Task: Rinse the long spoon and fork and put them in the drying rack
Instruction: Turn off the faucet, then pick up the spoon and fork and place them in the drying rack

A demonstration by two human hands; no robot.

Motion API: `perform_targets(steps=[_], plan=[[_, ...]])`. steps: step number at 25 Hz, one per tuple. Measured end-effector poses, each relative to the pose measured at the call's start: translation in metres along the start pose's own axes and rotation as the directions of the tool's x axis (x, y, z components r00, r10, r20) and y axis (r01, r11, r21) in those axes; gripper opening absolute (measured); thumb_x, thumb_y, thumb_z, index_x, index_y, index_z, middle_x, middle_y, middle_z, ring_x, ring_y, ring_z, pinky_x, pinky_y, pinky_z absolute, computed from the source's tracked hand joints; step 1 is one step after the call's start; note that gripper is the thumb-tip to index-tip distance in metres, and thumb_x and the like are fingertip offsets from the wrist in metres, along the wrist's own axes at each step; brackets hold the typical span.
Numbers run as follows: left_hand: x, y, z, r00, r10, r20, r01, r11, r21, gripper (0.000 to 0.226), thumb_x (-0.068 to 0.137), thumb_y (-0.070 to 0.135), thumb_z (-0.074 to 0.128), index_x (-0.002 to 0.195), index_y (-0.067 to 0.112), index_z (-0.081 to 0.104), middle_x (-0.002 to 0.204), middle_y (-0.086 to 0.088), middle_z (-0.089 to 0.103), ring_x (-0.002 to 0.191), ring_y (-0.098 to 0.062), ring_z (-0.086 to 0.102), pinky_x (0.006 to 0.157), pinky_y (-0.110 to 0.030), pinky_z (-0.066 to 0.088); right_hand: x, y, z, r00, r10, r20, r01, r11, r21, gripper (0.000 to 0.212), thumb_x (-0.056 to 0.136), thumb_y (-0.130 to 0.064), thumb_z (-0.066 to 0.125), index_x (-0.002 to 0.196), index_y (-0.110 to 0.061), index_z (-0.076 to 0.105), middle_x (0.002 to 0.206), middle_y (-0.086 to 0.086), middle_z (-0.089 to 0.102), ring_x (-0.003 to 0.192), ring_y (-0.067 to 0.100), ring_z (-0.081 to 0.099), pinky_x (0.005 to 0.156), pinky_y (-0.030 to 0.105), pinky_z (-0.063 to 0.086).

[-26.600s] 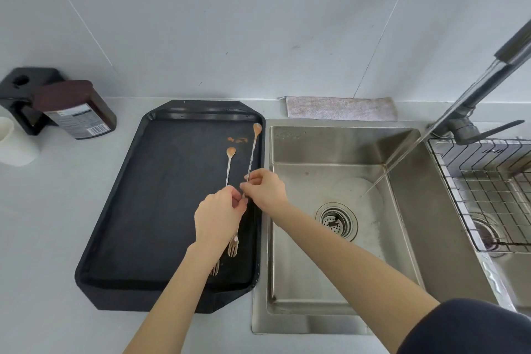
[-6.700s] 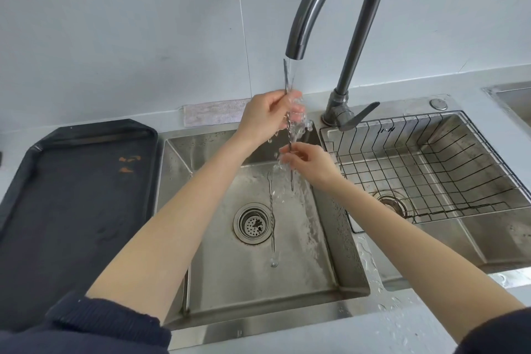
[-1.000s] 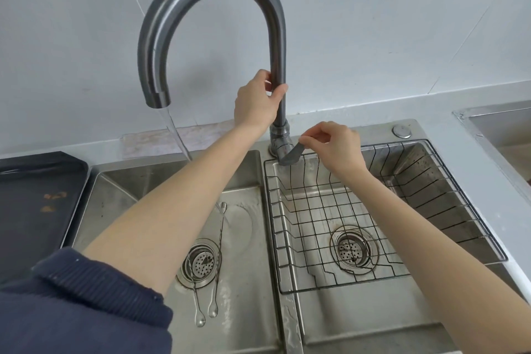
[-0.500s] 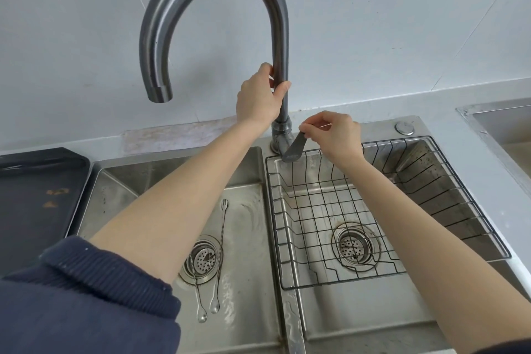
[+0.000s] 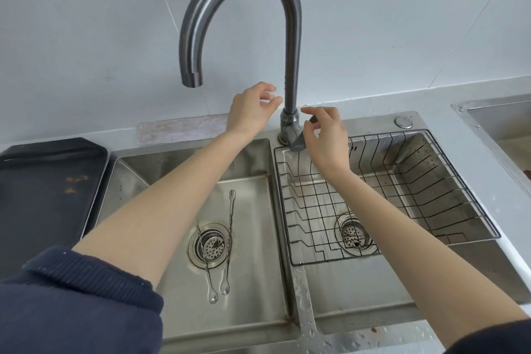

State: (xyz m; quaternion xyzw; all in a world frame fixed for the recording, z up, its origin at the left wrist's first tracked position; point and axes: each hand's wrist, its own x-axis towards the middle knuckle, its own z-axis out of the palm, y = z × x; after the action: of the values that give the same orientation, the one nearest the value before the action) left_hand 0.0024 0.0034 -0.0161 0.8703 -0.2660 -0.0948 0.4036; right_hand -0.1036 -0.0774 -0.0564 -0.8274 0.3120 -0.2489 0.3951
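Two long thin metal utensils lie in the left sink basin (image 5: 253, 307), across the drain. The long fork (image 5: 229, 241) has its tines pointing away from me. The long spoon (image 5: 205, 264) lies beside it, partly hidden by my left forearm. My left hand (image 5: 251, 109) hovers just left of the faucet neck (image 5: 291, 46), fingers apart and holding nothing. My right hand (image 5: 326, 135) is over the faucet lever (image 5: 298, 142), fingers loosely curled and off it. The black wire drying rack (image 5: 402, 195) sits in the right basin and holds nothing. No water runs from the spout.
A black tray (image 5: 43, 195) with small brown stains lies on the counter to the left. A pale cloth (image 5: 181, 129) lies behind the left basin. A round button (image 5: 403, 121) sits behind the rack. Another sink's edge (image 5: 488, 112) shows far right. Water drops lie on the front rim.
My left hand has let go of the faucet neck and opened. My right hand has loosened from the lever. The water stopped about a second ago.
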Motion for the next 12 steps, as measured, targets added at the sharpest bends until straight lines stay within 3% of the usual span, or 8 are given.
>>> perform_targets(steps=[2, 7, 12], plan=[[-0.014, -0.012, -0.011, 1.0, -0.011, -0.019, 0.011, 1.0, 0.001, 0.029, 0.088, 0.025, 0.056, 0.113, 0.011, 0.06, 0.113, -0.008, 0.068, 0.101, -0.02, 0.063, 0.085, -0.019, 0.041, -0.009, -0.007, 0.006, 0.999, -0.01, 0.035, 0.01, 1.0, 0.002, 0.029, 0.091, -0.012, 0.044, 0.114, -0.017, 0.06, 0.119, 0.004, 0.054, 0.076, 0.008, 0.053, 0.077, 0.033, 0.048], [-0.051, -0.05, -0.037, 0.999, -0.027, -0.034, 0.028, 0.999, 0.029, 0.027, 0.088, 0.025, 0.056, 0.109, 0.009, 0.062, 0.111, -0.008, 0.069, 0.098, -0.02, 0.064, 0.084, -0.021, 0.042, -0.034, -0.025, 0.025, 0.99, -0.019, 0.14, 0.02, 1.0, -0.011, 0.03, 0.09, -0.01, 0.043, 0.113, -0.016, 0.062, 0.119, 0.005, 0.06, 0.093, 0.014, 0.058, 0.085, 0.036, 0.049], [-0.075, -0.085, -0.058, 0.996, -0.082, -0.027, 0.084, 0.994, 0.064, 0.024, 0.087, 0.024, 0.057, 0.105, 0.011, 0.064, 0.107, -0.006, 0.069, 0.099, -0.021, 0.064, 0.091, -0.032, 0.047, -0.061, -0.037, 0.044, 0.973, -0.005, 0.229, 0.018, 0.998, -0.053, 0.029, 0.091, -0.012, 0.044, 0.112, -0.015, 0.062, 0.113, 0.007, 0.062, 0.102, 0.024, 0.059, 0.089, 0.041, 0.049]])
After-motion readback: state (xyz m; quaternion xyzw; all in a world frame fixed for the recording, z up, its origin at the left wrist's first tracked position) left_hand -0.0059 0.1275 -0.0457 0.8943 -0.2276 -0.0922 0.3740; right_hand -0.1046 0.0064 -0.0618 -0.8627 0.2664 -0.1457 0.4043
